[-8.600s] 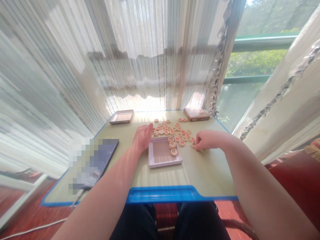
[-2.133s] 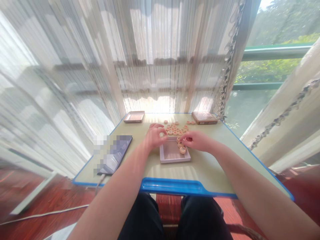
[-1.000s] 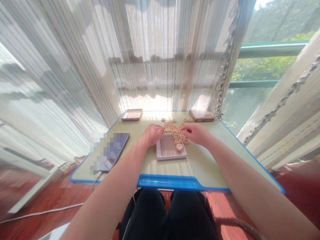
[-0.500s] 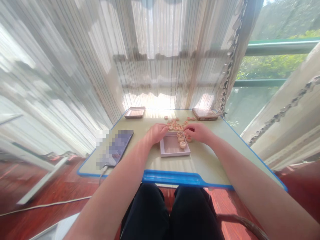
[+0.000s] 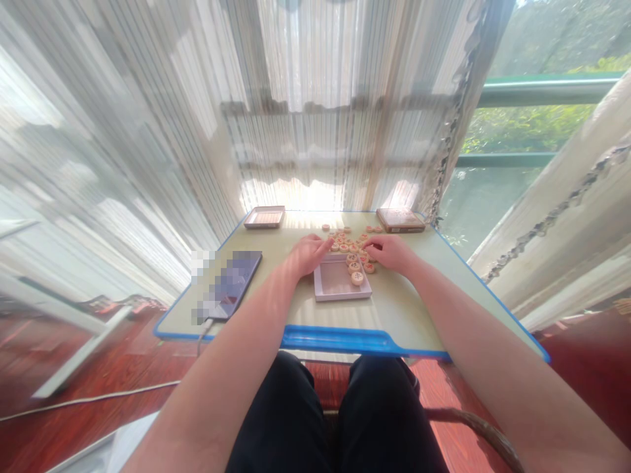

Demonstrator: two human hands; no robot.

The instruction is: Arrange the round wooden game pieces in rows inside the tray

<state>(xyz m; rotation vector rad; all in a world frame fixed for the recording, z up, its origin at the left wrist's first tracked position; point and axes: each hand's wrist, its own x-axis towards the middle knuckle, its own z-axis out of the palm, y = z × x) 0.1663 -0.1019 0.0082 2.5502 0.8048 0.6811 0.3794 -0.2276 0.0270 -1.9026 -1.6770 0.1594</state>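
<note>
Both forearms angle inward from the lower corners of the frame, and the hands meet the work just below centre. The left hand (image 5: 311, 255) lies low, back upward, at the upper-left corner of an open shallow box (image 5: 340, 297), its fingers close together and pointing right; whether they grip anything cannot be told. The right hand (image 5: 387, 253) bends in from the right, fingers curled toward the thumb at the edge of the xiangqi pieces (image 5: 345, 247); a piece between the fingertips cannot be made out.

The pieces are round, thick, pale wood-coloured discs with red or black characters, loosely clustered beyond the box. Three black-marked discs (image 5: 357, 278) line its right side. The box is square, pale lilac, with thin straight walls. Beneath is a smooth, pale green tabletop (image 5: 305, 309) edged in glossy blue plastic; sheer, striped curtains (image 5: 305, 85) fill the upper frame.
</note>
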